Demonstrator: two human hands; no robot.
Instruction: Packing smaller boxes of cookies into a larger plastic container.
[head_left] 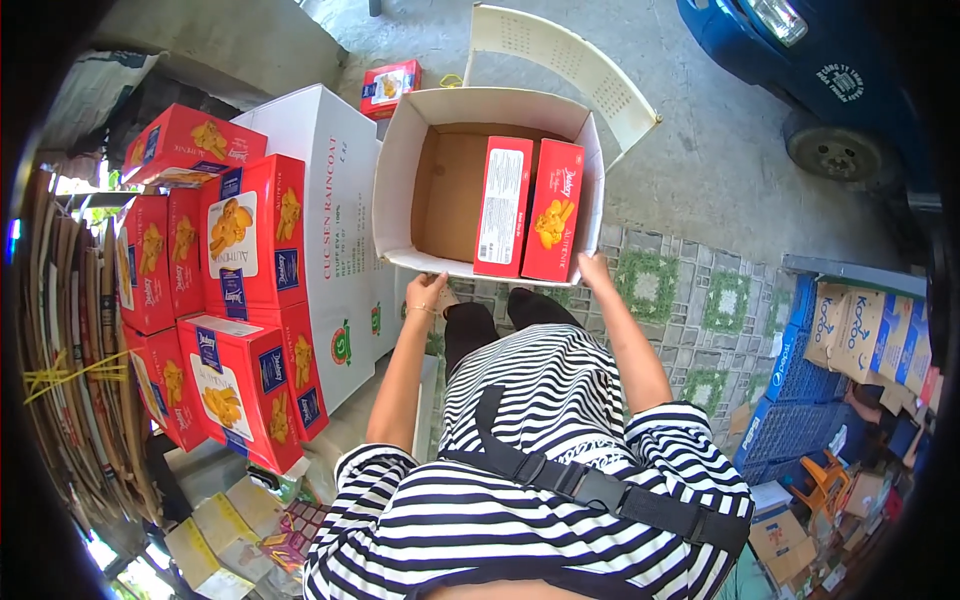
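Big white carton [350, 190] is off to the left of the left hand [426, 291], with a whole stack of red boxes [230, 235] even further left of that hand, and the open carton [397, 195], white outside and brown inside, is right in front of both hands. Inside it there's 2 red packs [553, 210] side by side, closer to the right hand [592, 270]. Left hand's pinching the near edge and the right's pinching the near right corner, can't tell how tight tbh.
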